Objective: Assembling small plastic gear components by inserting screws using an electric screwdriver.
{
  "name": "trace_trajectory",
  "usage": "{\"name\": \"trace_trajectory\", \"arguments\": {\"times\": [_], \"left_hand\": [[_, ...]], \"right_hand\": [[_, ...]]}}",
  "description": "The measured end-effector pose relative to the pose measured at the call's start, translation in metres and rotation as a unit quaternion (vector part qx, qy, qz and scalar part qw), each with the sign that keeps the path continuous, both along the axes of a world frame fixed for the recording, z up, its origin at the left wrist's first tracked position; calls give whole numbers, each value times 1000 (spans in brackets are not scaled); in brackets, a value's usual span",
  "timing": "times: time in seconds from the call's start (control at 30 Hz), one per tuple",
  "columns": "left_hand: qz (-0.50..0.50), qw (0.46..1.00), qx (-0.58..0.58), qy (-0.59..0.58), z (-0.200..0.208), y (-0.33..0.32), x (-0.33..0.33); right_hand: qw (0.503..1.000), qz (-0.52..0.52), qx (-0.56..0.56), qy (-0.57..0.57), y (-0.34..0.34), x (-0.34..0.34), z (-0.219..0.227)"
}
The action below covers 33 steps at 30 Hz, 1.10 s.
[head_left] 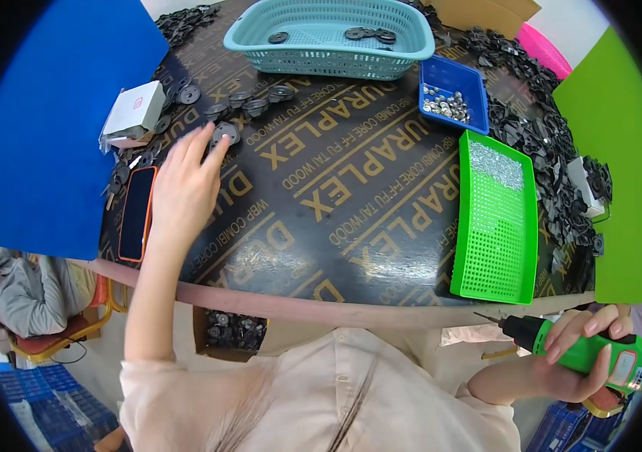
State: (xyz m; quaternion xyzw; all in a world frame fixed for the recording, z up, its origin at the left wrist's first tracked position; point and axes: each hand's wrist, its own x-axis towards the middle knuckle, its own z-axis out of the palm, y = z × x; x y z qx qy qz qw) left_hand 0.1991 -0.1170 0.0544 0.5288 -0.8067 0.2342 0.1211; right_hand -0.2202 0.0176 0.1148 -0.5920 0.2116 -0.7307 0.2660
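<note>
My left hand [187, 179] is stretched over the left part of the table, fingers apart. Its thumb and fingertips are at the near left edge of a round black plastic part [227, 133], and I see no grip on it. Beyond lie several similar black round parts [254, 105]. At the right, off the table's front edge, my right hand [588, 339] is wrapped round a green and black electric screwdriver [573, 352]. Its thin bit points left, toward the table edge.
Right of centre lie a green perforated tray [486, 256] with small silver screws and a blue tray [452, 68] with round metal pieces. A light-blue basket [328, 64] stands at the back. Heaps of black parts [539, 151] line the right side. An orange-edged phone [135, 215] and white box [134, 109] lie left.
</note>
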Motion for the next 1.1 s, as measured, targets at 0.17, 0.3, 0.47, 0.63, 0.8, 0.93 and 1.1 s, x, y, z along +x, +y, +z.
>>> {"name": "trace_trajectory", "arguments": {"times": [0.17,0.3,0.47,0.63,0.8,0.93,1.1], "left_hand": [[21,997,40,-69,-20,-43,27],[-36,998,48,28,-25,-21,3],[-224,947,180,142,1,72,-89],[-359,888,200,204,-24,96,-160],[-340,886,188,254,-39,101,-177],[-347,864,233,280,-39,102,-180],[-312,830,298,354,-40,112,-183]], "right_hand": [[1000,-15,3,-4,2,-5,3],[1000,-11,-16,-8,-16,-13,3],[991,-132,28,-8,-67,7,-4],[982,-165,79,53,-96,14,-17],[985,-142,87,43,-102,17,-22],[982,-164,74,63,-103,16,-22],[982,-156,74,71,-102,16,-22]]}}
